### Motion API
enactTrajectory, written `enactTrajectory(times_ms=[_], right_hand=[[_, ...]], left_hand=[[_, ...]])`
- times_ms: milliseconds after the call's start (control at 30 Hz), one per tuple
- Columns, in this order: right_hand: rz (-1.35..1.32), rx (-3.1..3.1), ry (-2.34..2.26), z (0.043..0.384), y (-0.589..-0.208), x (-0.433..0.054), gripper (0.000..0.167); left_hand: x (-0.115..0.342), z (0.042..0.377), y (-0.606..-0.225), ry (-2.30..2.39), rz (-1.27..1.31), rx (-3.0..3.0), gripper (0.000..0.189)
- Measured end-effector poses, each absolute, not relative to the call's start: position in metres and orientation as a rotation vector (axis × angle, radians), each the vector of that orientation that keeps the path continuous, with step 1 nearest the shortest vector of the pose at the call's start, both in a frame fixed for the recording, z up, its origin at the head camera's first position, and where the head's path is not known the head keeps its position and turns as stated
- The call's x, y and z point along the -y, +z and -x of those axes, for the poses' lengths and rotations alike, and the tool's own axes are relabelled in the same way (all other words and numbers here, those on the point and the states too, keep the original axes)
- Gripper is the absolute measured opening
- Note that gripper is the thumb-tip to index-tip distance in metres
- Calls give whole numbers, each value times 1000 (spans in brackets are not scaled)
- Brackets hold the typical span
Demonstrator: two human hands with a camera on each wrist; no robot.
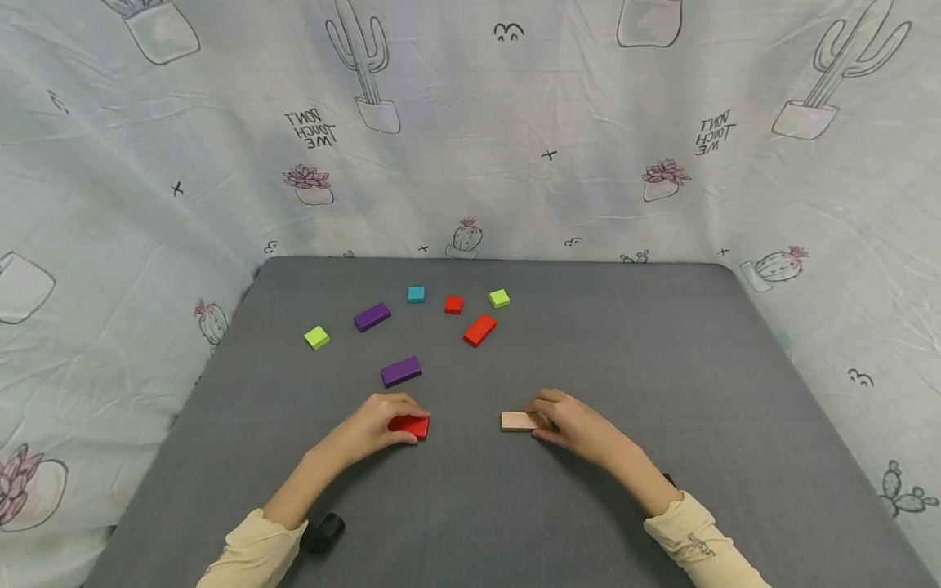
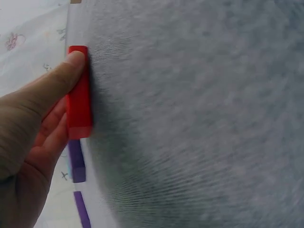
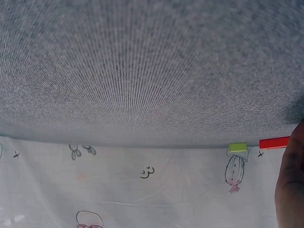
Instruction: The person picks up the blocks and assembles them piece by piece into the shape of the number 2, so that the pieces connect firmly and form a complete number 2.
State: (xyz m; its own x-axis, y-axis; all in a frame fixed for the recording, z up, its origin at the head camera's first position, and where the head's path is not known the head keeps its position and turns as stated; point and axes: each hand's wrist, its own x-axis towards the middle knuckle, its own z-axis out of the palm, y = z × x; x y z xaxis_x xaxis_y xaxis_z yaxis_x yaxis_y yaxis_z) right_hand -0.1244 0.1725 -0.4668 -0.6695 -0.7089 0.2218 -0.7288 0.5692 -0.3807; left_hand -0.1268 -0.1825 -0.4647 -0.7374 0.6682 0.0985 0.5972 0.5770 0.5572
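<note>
On the grey tabletop my left hand pinches a red rectangular block between thumb and fingers. The left wrist view shows that red block with the thumb on one side and fingers on the other. Across a gap to the right, my right hand grips a plain wooden block by its right end, the fingers covering that part. In the right wrist view only an edge of the right hand shows, and the wooden block is out of sight. A purple block lies just beyond the left hand.
Farther back lie another purple block, a red block, a small red block, a teal block and two lime-green blocks, one left, one right. A cactus-print cloth hangs behind the table.
</note>
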Motion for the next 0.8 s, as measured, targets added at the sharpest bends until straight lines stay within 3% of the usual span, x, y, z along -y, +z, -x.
enactTrajectory(times_ms=[800], right_hand=[[-1248, 2796, 848, 132, -450, -176, 22]], left_hand=[[183, 136, -465, 855, -1023, -2616, 36]])
